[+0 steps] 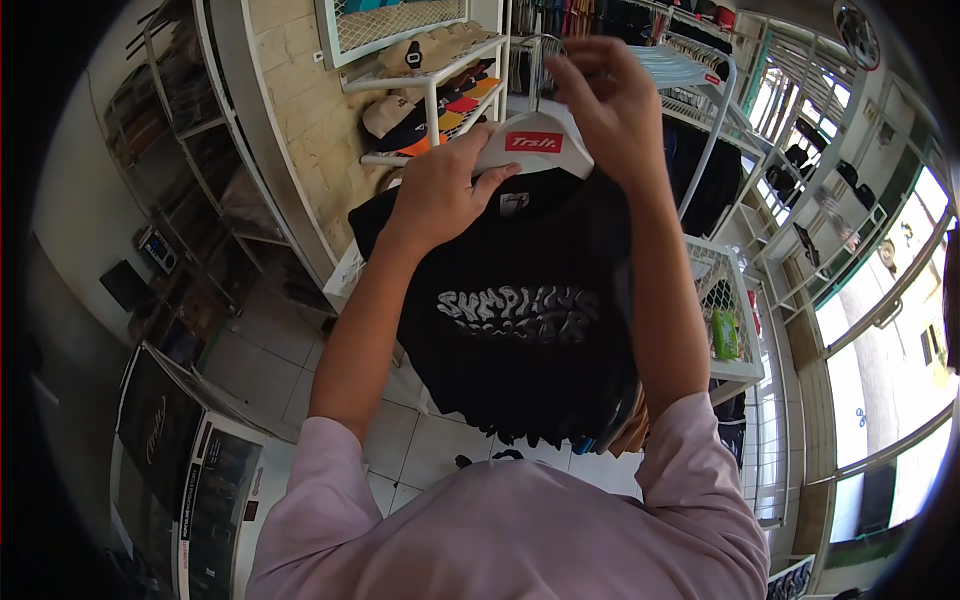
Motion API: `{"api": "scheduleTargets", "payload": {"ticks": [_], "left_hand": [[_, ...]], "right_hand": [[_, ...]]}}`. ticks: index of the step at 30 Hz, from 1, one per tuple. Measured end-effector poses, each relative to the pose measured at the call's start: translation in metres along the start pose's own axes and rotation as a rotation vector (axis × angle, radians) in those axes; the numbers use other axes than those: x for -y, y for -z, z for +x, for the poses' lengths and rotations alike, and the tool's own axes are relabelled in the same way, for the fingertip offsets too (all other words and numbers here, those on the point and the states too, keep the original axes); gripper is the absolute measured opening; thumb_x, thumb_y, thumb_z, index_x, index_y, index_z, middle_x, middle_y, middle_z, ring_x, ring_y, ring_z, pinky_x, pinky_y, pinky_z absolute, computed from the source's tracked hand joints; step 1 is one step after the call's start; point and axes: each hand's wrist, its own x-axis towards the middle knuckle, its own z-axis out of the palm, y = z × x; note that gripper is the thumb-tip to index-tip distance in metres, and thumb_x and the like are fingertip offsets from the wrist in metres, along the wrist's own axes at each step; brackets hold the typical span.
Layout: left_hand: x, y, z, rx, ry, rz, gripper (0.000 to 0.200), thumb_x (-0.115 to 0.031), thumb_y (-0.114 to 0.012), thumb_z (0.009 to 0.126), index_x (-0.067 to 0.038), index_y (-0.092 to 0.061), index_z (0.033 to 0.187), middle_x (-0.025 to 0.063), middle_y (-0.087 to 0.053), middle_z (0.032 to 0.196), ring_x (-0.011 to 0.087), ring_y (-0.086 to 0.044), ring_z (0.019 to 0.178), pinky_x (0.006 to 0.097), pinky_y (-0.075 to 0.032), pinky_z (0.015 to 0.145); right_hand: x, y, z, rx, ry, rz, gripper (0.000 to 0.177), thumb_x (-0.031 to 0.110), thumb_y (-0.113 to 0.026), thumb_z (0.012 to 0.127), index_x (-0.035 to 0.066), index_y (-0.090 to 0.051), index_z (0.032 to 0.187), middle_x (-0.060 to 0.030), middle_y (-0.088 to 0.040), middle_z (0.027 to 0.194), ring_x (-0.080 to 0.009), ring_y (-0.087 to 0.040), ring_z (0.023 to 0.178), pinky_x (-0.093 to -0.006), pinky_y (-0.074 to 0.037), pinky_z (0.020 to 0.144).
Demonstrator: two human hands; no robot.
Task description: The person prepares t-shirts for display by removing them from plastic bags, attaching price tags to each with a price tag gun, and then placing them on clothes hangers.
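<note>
We find one black short-sleeved T-shirt with silver-grey distorted lettering [520,250] hanging in front of the wearer's chest on a white, broad-shouldered hanger with a red label [545,122]. The left hand [450,185] has its fingers closed on one shoulder of the hanger, thumb on the near face. The right hand [610,95] is raised beside the thin metal hooks [538,75], fingers curled and blurred; we cannot tell whether they grip a hook or stand clear of it.

We note these risks. The left hand's hold is off centre, so the hanger could swing or tip should the hook lose its support. Several hooks appear close together, and in our judgement they could snag or be taken in error. Brown and blue garment edges [628,430] show below the shirt; garments pressed together could drag on one another. The neckline could slide off the hanger if tilted further. A dropped shirt could land on the white tiled floor [395,432] or catch the white mesh display stand [742,370].
</note>
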Motion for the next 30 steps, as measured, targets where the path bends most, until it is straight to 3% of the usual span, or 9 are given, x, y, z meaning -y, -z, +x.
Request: {"api": "scheduleTargets", "payload": {"ticks": [5, 8, 11, 16, 17, 22, 25, 26, 30], "left_hand": [[-0.014, -0.013, -0.003, -0.071, -0.137, -0.057, 0.043, -0.029, -0.081, 0.094, 0.002, -0.069, 0.121, 0.0224, -0.076, 0.096, 0.0392, -0.076, 0.086, 0.0450, -0.058, 0.074], [-0.032, -0.024, 0.003, -0.076, -0.214, -0.098, 0.042, -0.024, -0.081, 0.093, -0.001, -0.069, 0.126, 0.0204, -0.078, 0.101, 0.0361, -0.078, 0.087, 0.0433, -0.060, 0.075], [-0.060, -0.047, 0.006, -0.005, -0.171, -0.182, 0.040, -0.022, -0.081, 0.093, -0.002, -0.068, 0.126, 0.0215, -0.076, 0.099, 0.0380, -0.076, 0.089, 0.0441, -0.058, 0.077], [-0.113, -0.101, 0.011, 0.035, -0.267, -0.246, 0.041, -0.010, -0.078, 0.086, -0.005, -0.061, 0.122, 0.0173, -0.074, 0.085, 0.0356, -0.073, 0.072, 0.0428, -0.057, 0.069], [-0.123, -0.111, 0.010, 0.110, -0.200, -0.302, 0.041, -0.008, -0.078, 0.083, -0.005, -0.061, 0.120, 0.0165, -0.073, 0.081, 0.0352, -0.072, 0.068, 0.0430, -0.056, 0.067], [-0.124, -0.141, 0.007, 0.406, -0.119, -0.160, 0.043, -0.014, -0.076, 0.081, 0.002, -0.060, 0.117, 0.0234, -0.073, 0.080, 0.0371, -0.076, 0.077, 0.0423, -0.058, 0.071], [-0.111, -0.143, 0.003, 0.480, -0.041, -0.203, 0.048, -0.014, -0.076, 0.080, 0.005, -0.063, 0.122, 0.0262, -0.072, 0.081, 0.0436, -0.073, 0.075, 0.0491, -0.058, 0.073], [-0.106, -0.143, 0.000, 0.485, -0.015, -0.219, 0.051, -0.013, -0.075, 0.080, 0.007, -0.063, 0.125, 0.0265, -0.073, 0.082, 0.0415, -0.075, 0.077, 0.0465, -0.058, 0.074], [-0.090, -0.123, -0.014, 0.450, 0.149, -0.289, 0.049, -0.010, -0.073, 0.082, 0.009, -0.063, 0.125, 0.0270, -0.075, 0.087, 0.0369, -0.078, 0.081, 0.0410, -0.059, 0.076]], "right_hand": [[-0.002, 0.089, -0.081, 0.310, -0.027, -0.354, 0.040, 0.036, -0.082, 0.092, 0.001, -0.074, 0.111, -0.0169, -0.076, 0.096, -0.0289, -0.077, 0.086, -0.0383, -0.056, 0.069], [0.010, 0.130, -0.124, 0.265, -0.105, -0.657, 0.041, 0.039, -0.085, 0.089, 0.002, -0.075, 0.104, -0.0170, -0.076, 0.091, -0.0321, -0.076, 0.081, -0.0401, -0.055, 0.068], [0.023, 0.171, -0.150, 0.194, -0.405, -0.673, 0.041, 0.040, -0.087, 0.087, 0.002, -0.075, 0.098, -0.0145, -0.076, 0.084, -0.0307, -0.075, 0.076, -0.0396, -0.054, 0.067], [0.003, 0.209, -0.200, 0.055, -0.378, -0.646, 0.043, 0.040, -0.089, 0.085, 0.002, -0.075, 0.096, -0.0124, -0.074, 0.082, -0.0284, -0.071, 0.067, -0.0375, -0.053, 0.064], [0.002, 0.220, -0.206, 0.135, -0.488, -0.608, 0.042, 0.041, -0.085, 0.089, 0.001, -0.075, 0.099, -0.0140, -0.074, 0.089, -0.0286, -0.072, 0.075, -0.0386, -0.054, 0.070], [-0.088, 0.285, -0.257, -0.123, -0.748, -0.477, 0.048, 0.048, -0.078, 0.091, 0.006, -0.077, 0.114, -0.0187, -0.074, 0.111, -0.0350, -0.069, 0.111, -0.0443, -0.051, 0.097], [-0.126, 0.307, -0.300, 0.120, -0.758, -1.123, 0.060, 0.051, -0.081, 0.085, 0.015, -0.072, 0.132, -0.0197, -0.069, 0.131, -0.0403, -0.064, 0.123, -0.0510, -0.049, 0.105], [-0.132, 0.315, -0.307, 0.265, -0.933, -1.114, 0.072, 0.051, -0.084, 0.080, 0.022, -0.064, 0.144, -0.0216, -0.062, 0.142, -0.0443, -0.059, 0.130, -0.0579, -0.046, 0.110], [-0.133, 0.309, -0.310, 0.219, -0.829, -1.091, 0.062, 0.028, -0.080, 0.087, 0.020, -0.061, 0.146, -0.0284, -0.065, 0.129, -0.0459, -0.064, 0.122, -0.0526, -0.052, 0.101]]}}
